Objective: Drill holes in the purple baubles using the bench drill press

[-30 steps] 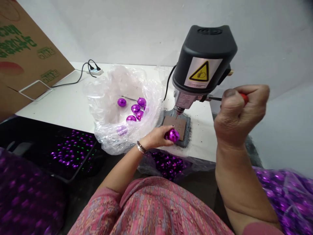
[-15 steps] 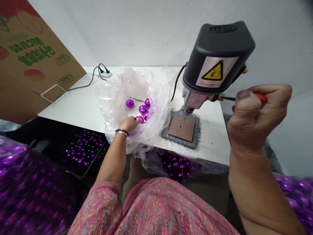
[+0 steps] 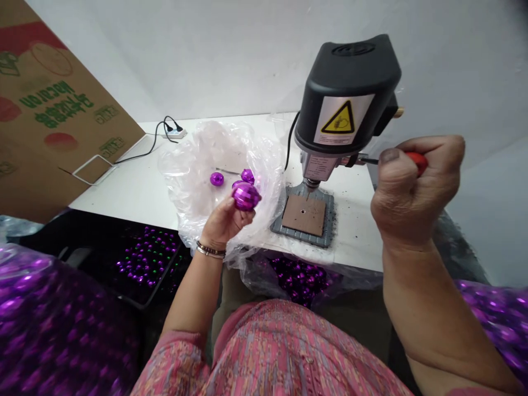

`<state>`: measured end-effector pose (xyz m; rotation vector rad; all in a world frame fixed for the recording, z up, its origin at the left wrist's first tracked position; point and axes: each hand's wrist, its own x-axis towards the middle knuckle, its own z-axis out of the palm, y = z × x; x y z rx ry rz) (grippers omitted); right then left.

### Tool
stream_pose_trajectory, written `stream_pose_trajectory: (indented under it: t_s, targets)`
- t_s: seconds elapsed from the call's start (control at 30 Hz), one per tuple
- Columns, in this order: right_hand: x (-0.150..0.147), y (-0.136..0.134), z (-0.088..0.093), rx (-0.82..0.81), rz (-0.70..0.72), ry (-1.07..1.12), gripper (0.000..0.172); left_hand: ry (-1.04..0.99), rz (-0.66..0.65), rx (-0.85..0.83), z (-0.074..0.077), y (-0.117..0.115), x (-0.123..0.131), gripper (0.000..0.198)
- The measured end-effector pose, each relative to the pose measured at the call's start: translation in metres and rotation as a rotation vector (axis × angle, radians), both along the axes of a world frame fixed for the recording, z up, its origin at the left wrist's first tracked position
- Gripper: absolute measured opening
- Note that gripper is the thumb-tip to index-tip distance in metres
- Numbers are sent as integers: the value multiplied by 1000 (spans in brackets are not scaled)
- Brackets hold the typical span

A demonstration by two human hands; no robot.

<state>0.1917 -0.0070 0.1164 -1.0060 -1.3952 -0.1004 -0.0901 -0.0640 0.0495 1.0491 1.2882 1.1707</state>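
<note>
My left hand (image 3: 226, 221) holds a shiny purple ball (image 3: 246, 196) between thumb and fingers, above a crumpled clear plastic bag (image 3: 185, 170). Other purple balls lie on the plastic, one (image 3: 216, 179) to the left and one (image 3: 248, 176) behind the held ball. On the right, my right hand (image 3: 416, 190) is closed round the red knob (image 3: 418, 162) of the lever on a black drill press (image 3: 350, 104). Below its bit sits a brown square plate (image 3: 304, 214) with a small hole, on a grey base (image 3: 329, 226).
A printed cardboard box (image 3: 53, 115) stands at the left, near a power strip (image 3: 175, 133) with black cables. Purple balls fill a dark bin (image 3: 150, 256) and bags (image 3: 53, 324) below the white table (image 3: 124, 192). Dark shavings are scattered round the drill base.
My left hand has risen from the pile on the plastic with a purple ball in its fingers. My right hand still grips the red knob. The whole view has shifted slightly.
</note>
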Motion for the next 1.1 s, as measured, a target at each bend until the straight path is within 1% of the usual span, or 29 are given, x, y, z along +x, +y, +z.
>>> stream_pose_trajectory:
  t_s: [0.03,0.1,0.17,0.2,0.23,0.27,0.33,0.4,0.47,0.53,0.63,0.73,0.87,0.93,1.0,1.1]
  targets:
    - [-1,-1,2,-1,4,-3,20,-23,-71,-8,-2,-4,11,68]
    - [-2,-3,6,-7,15,-10,19,-33,-205,-5,-11,-8,34,72]
    - [-2,-2,10,-29,19,-15,19,47,-308,17,-24,-7,54,70]
    - [-2,-1,11,-49,18,-18,20,126,-334,33,-31,-6,63,70]
    - [-1,0,12,-68,16,-29,22,227,-335,49,-37,-3,70,69]
    - [0,1,13,-85,12,-45,23,341,-306,70,-42,-1,76,69]
    - [1,3,14,-115,5,-88,24,562,-187,123,-51,5,84,66]
    - [2,4,14,-155,-4,-120,24,701,-84,179,-55,10,88,58]
    - [3,2,15,-198,-20,-129,23,715,-53,209,-56,14,88,54]
    - [2,0,17,-235,-27,-122,23,657,-61,211,-55,20,87,53]
    - [1,0,25,-283,-5,-104,25,542,-118,162,-54,31,84,57]
    - [1,9,41,-343,-17,-102,31,500,-185,104,-54,42,83,59]
    - [2,30,64,-507,-46,-130,32,616,-169,91,-54,52,85,51]
    - [2,38,72,-568,-48,-121,30,670,-177,93,-51,55,86,49]
    - [3,43,76,-584,-44,-95,30,708,-191,93,-49,56,88,50]
    - [3,43,76,-561,-21,-52,31,763,-191,85,-46,57,91,52]
